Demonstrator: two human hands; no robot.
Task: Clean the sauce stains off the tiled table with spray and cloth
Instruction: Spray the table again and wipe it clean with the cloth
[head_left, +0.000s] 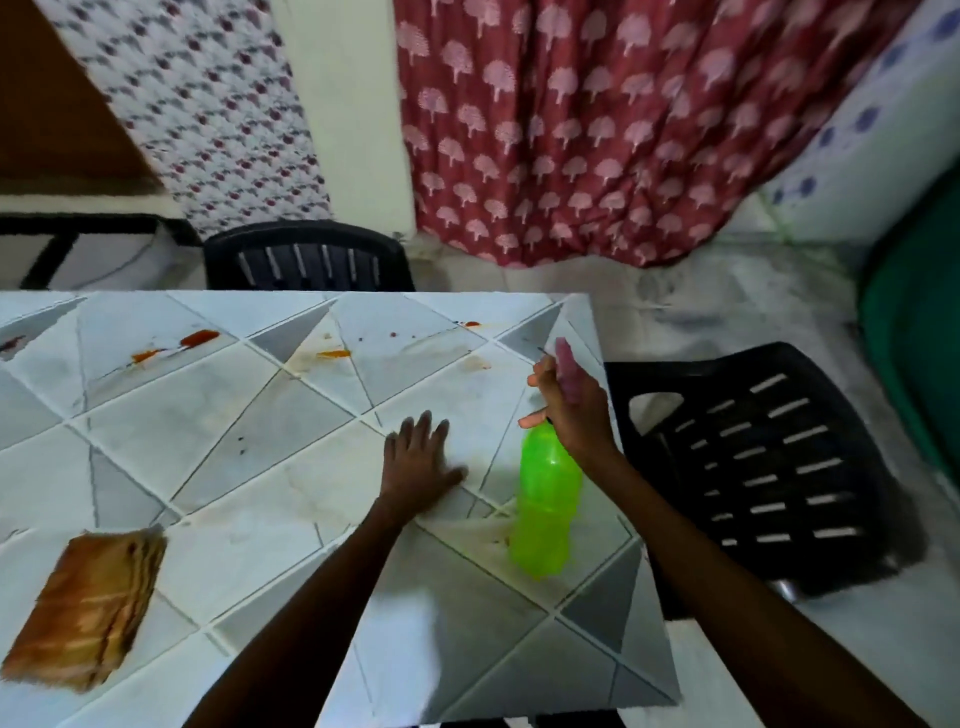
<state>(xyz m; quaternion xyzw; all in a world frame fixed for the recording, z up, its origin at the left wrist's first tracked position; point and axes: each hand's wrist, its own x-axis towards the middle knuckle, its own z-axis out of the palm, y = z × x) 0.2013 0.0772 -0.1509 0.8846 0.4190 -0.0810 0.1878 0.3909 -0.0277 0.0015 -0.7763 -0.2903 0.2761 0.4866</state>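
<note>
head view, looking down on a white and grey tiled desk (249, 457). the left grip (415, 467), a bare hand, lies palm down on the tiles near the middle, fingers straight and spread, holding nothing. just to its right, the right grip (571, 410) is curled round the neck of a bright green spray bottle (548, 499), whose pink trigger head (567, 371) sticks up above the fingers. the bottle tilts slightly near the desk's right edge; whether its base touches the tiles cannot be told. a folded brown cloth (88, 608) lies at the near left, well apart from both hands. orange-red sauce stains (200, 338) streak the far tiles. one black plastic chair (306, 260) stands beyond the desk, a second black chair (753, 467) to its right. a red patterned curtain (597, 130) hangs behind.
</note>
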